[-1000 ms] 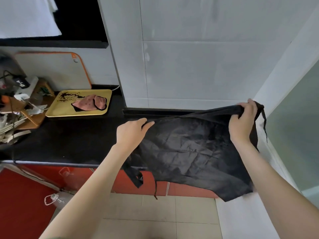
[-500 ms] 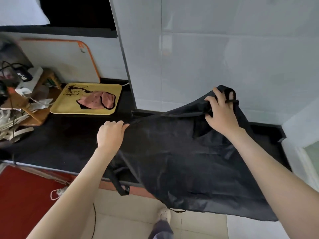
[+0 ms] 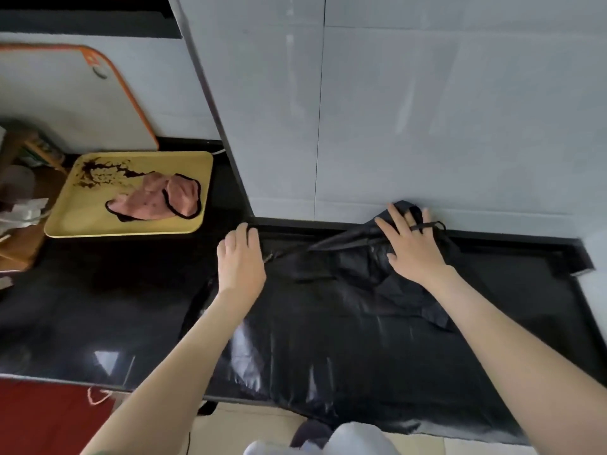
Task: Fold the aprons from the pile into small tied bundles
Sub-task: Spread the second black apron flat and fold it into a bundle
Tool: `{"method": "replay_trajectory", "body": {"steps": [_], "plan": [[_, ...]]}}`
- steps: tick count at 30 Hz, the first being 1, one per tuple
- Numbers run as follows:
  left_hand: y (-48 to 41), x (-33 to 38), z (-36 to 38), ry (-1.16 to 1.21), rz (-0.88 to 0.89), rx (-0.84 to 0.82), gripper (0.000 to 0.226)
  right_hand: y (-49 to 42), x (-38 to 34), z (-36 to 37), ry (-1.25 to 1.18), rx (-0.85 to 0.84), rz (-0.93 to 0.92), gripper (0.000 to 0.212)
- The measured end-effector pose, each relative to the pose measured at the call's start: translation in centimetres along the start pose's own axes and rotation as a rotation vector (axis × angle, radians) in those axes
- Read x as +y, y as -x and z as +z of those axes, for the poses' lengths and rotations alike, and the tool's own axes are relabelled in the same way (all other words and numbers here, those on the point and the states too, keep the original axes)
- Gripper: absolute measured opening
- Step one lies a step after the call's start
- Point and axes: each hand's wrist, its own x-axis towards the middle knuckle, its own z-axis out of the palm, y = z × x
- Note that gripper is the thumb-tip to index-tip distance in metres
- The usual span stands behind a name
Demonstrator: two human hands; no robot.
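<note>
1. Apron: black, spread flat on counter, hem hanging over counter's front edge
2. Right hand: fingers splayed, pressing apron's bunched top near counter's back edge, thin strap across the fingers
3. Left hand: on apron's top left corner; cannot tell if it pinches
4. Yellow tray with pink cloth: counter's left end

left hand: palm down, fingers together, nearly straight | right hand: palm down, fingers straight and spread

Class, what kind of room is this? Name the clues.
Probably a kitchen: a black countertop below a tiled wall, an orange-edged cutting board leaning behind a yellow tray.
</note>
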Motion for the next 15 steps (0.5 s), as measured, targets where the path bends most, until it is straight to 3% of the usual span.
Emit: {"method": "replay_trajectory", "body": {"steps": [2, 4, 5, 9, 11, 15], "plan": [[0.7, 2.9, 1.3, 0.176, 0.287, -0.008, 0.045, -0.4, -1.4, 0.6, -0.031, -0.065, -0.036, 0.080], [2.1, 5.8, 3.1, 0.265, 0.499, -0.298, 0.042, -0.8, -2.8, 1.3, -0.099, -0.106, -0.057, 0.086], [2.8, 6.9, 4.4, 0.234, 0.525, -0.453, 0.048, -0.7, -3.3, 1.8, -0.156, -0.107, -0.041, 0.089], [3.8, 6.7, 7.8, 0.149, 0.347, -0.711, 0.079, 1.2, -5.0, 2.6, -0.247, 0.049, 0.044, 0.101], [3.6, 6.3, 8.6, 0.100, 0.352, -0.736, 0.092, 3.0, -5.6, 3.8, -0.202, 0.121, 0.001, 0.105], [3.2, 5.7, 8.6, 0.099, 0.366, -0.734, 0.107, 6.1, -4.9, 6.3, -0.209, 0.112, -0.032, 0.110]]}}
